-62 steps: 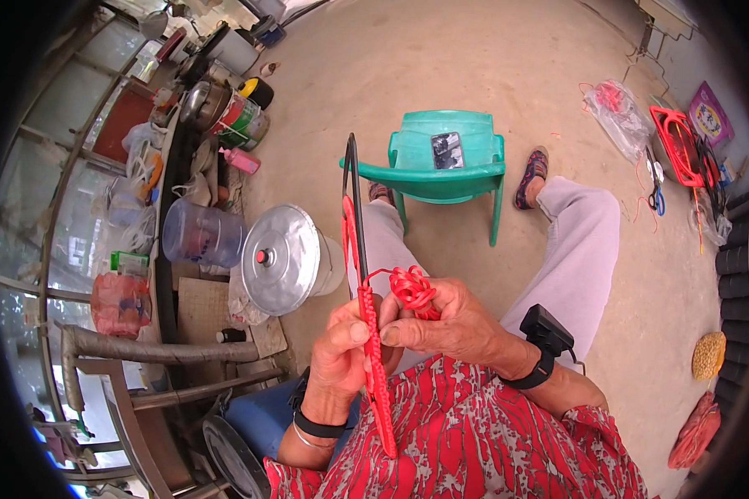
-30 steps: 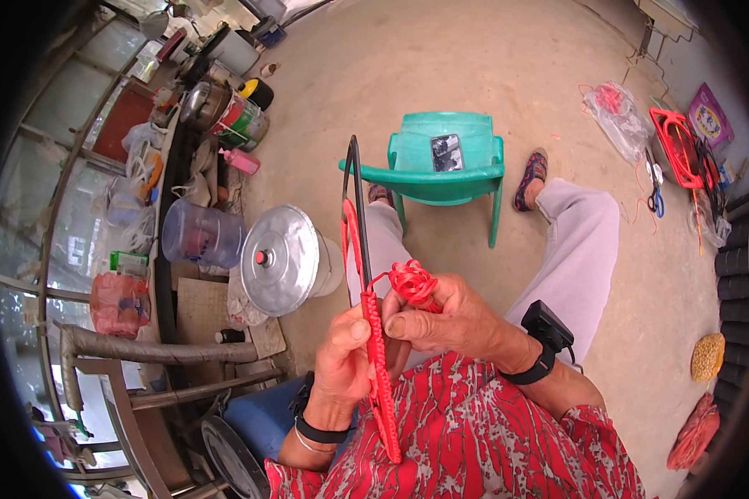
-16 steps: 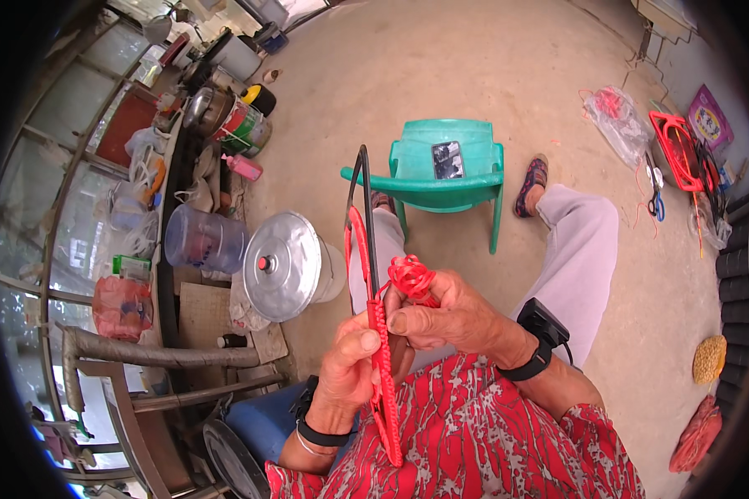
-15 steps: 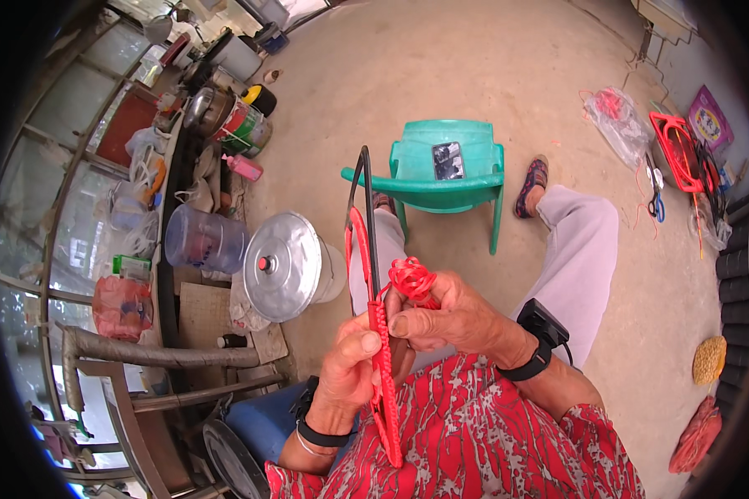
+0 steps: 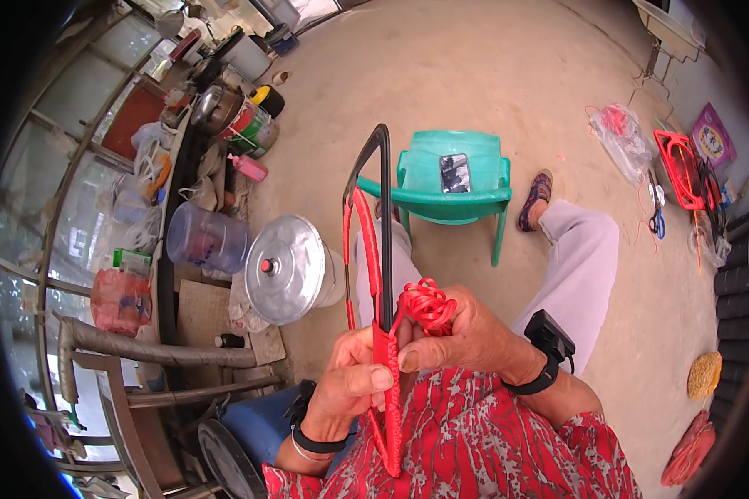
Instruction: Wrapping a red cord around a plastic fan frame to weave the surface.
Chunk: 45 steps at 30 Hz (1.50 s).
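The person's left hand [image 5: 351,389] is closed on a thin frame [image 5: 386,216], with the thumb pressed flat on its red side. The right hand [image 5: 470,343] is closed too. It holds a bunch of red cord [image 5: 429,306], all loops and curls, that sticks up above the thumb. The tip of the right thumb is right beside the red edge of the frame. Some of the fingers are hidden, so one cannot tell just what they do.

The frame stands up in front of the person's tummy, between the knees. Its top is bare and black. Lower down, red cord is wrapped tight around it in bumpy rows. The low end is in front of the red and gray shirt [image 5: 483,432].

A black band [image 5: 319,441] goes around the left wrist. The right wrist has a band with a black box [image 5: 549,334] on it.

Past the frame is a green chair [image 5: 419,156] with a dark phone [image 5: 455,174] lying on the seat. On the left, a shiny round lid [image 5: 291,279] with a red knob sits on a pale bucket [image 5: 334,279]. Next to it is a clear blue jug [image 5: 210,237].

Over on the right, scissors [image 5: 657,223] with blue handles lie on the floor. Near them are a see-through bag [image 5: 628,150] with red stuff inside and a red basket [image 5: 672,170].
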{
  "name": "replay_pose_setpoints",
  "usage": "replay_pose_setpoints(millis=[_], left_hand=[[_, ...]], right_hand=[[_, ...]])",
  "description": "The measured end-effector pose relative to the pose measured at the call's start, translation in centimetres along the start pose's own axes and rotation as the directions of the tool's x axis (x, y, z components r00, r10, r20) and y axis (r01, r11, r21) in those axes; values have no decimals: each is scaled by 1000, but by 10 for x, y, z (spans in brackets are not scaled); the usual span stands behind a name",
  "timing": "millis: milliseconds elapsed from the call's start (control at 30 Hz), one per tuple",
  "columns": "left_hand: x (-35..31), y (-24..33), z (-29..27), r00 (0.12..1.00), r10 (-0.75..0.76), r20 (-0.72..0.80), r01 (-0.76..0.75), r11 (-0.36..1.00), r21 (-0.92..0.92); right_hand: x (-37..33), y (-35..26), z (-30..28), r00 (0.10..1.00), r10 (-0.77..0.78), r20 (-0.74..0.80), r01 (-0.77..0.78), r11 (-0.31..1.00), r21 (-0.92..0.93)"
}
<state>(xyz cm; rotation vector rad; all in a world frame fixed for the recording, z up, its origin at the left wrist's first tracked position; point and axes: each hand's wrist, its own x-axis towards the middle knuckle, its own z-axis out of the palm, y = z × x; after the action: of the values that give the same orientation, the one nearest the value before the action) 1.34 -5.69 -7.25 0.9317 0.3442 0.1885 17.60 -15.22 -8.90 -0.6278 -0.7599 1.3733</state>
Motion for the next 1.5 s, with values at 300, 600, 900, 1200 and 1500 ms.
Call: replay_pose_setpoints(millis=[300, 600, 900, 1200, 1500], left_hand=[[0, -1, 0, 999, -10, -53, 7, 999, -47], [2, -11, -1, 998, 56, 38, -50, 989, -141], [5, -5, 1, 1000, 22, -5, -22, 992, -122], [4, 0, 5, 996, -43, -74, 40, 998, -46], [4, -2, 4, 996, -46, -73, 40, 996, -84]], right_hand=[[0, 1, 7, 998, 30, -46, -27, 998, 65], [-1, 13, -1, 995, 101, -7, -98, 976, 192], [-1, 8, 3, 995, 77, -59, -70, 992, 107], [-2, 10, 0, 996, 72, -45, -69, 996, 55], [-2, 9, 1, 996, 80, -36, -78, 995, 66]])
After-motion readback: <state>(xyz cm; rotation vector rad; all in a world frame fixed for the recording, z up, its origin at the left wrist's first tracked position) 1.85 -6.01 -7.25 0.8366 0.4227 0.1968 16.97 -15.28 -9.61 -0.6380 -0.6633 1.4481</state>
